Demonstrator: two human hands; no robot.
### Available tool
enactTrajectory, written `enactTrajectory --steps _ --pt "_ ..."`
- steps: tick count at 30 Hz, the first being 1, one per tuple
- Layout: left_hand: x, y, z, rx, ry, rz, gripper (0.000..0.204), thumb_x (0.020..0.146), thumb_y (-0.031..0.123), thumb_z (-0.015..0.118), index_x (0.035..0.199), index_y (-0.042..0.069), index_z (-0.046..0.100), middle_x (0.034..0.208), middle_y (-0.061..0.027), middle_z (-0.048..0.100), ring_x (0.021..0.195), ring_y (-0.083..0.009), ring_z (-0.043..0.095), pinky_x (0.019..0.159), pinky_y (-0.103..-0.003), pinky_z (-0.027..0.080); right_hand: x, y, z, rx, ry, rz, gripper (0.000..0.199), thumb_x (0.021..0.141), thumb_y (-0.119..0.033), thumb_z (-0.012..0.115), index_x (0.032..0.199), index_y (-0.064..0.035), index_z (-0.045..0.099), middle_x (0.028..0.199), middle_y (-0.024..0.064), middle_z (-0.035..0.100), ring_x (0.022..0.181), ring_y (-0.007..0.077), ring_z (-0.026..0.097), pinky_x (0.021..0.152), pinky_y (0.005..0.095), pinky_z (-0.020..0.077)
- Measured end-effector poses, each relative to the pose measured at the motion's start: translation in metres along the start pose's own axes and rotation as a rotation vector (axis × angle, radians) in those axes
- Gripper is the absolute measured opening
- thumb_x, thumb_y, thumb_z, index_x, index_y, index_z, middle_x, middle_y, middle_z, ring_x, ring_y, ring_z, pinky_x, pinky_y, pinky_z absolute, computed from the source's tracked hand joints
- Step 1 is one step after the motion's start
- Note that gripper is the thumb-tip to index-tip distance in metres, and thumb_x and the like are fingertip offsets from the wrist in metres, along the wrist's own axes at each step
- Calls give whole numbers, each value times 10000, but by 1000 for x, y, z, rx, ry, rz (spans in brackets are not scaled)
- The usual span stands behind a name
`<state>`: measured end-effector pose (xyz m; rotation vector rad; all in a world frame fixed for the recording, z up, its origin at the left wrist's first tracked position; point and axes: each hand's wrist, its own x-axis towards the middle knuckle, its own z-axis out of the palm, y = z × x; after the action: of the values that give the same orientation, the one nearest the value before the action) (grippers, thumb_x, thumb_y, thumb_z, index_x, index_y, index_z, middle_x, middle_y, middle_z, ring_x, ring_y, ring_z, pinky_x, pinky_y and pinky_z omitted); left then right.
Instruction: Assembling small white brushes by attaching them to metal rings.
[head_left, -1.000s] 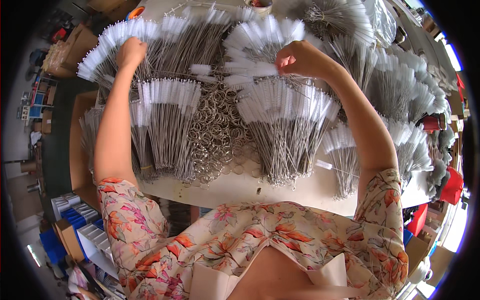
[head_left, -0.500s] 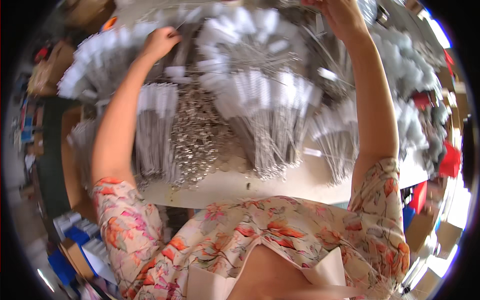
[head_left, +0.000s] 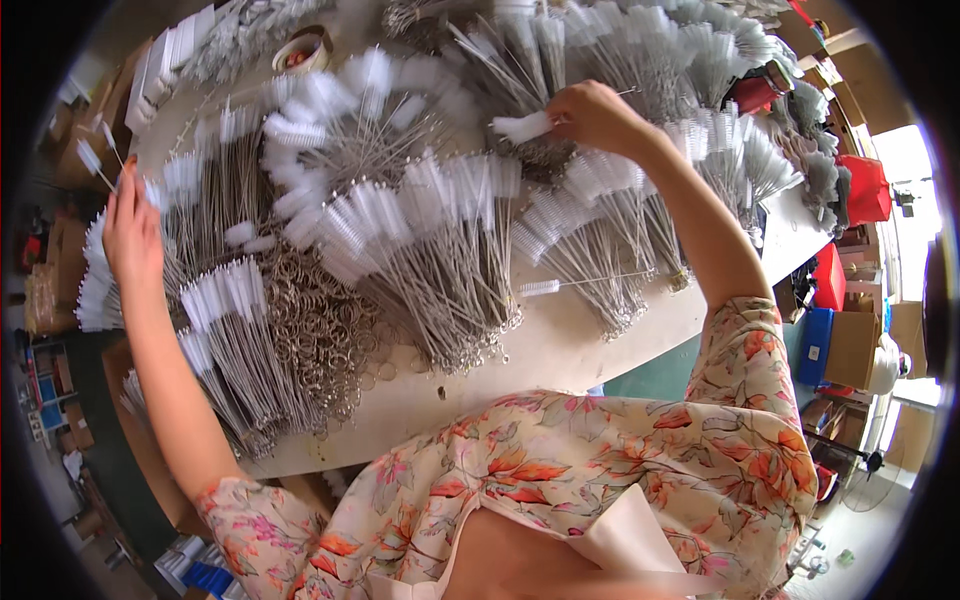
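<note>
As the head feed reaches me at my end of the link, the largest thing I see is the pale table (head_left: 560,365), its near edge just beyond the wearer's flowered top. Next in size, I make out the near middle bundle (head_left: 440,240), a thick fan of white-headed wire brushes with the heads toward the far side and looped wire ends toward me. Just behind it, to the far left, I find a round heap (head_left: 335,125) of brushes with their heads splayed outward. To the near left I see a slimmer bundle (head_left: 240,320), and a loose pile of metal rings (head_left: 315,330) fills the space between it and the middle one. On the far right I watch the right hand (head_left: 595,112), curled shut, thumb and fingers gripping a white brush head (head_left: 522,126) that sticks out to the left. Out at the far left, the left hand (head_left: 133,225) has its fingers drawn together on a slim brush (head_left: 90,158), whose white tip stands up and away to the left. Smallest on my list is a single brush (head_left: 540,288) lying on its side, just right of the middle bundle, its wire running to the right.
</note>
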<state>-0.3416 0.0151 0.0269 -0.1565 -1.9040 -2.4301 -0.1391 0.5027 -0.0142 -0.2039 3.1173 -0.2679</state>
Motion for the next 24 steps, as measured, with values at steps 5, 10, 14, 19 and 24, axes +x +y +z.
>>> enactTrajectory --steps 5,10,14,19,24 --pt "-101 27 -9 28 -6 -161 320 927 180 488 1183 -10 507 748 28 475 524 -5 321 420 -151 243 18 13 -13 -62 471 -91 192 829 -215 602 769 -34 587 675 54 556 583 152 561 559 318 491" --pt "-182 32 -30 63 -36 -201 302 943 215 454 1137 -5 527 715 20 447 501 -5 310 394 -145 225 51 28 -27 -78 652 -333 159 877 -185 514 842 -59 604 664 38 540 567 143 545 546 307 456" --pt "-227 15 -54 -21 29 -276 296 946 231 444 1084 -7 553 705 17 439 493 -12 304 387 -157 202 69 -22 -11 100 209 211 184 826 -283 556 895 -136 642 717 52 645 702 235 628 650 365 493" --pt "-269 9 -61 -57 74 -268 271 941 222 455 1030 -3 578 700 14 446 485 -10 309 381 -157 202 82 -42 7 -95 132 311 221 690 -250 611 870 -135 669 862 137 653 856 325 624 736 426 489" --pt "-290 0 -67 -113 67 -289 243 930 215 480 954 2 595 687 9 465 473 -11 317 373 -153 207 87 -45 3 -114 153 395 276 677 -351 697 855 -153 622 874 90 647 875 298 611 740 418 472"
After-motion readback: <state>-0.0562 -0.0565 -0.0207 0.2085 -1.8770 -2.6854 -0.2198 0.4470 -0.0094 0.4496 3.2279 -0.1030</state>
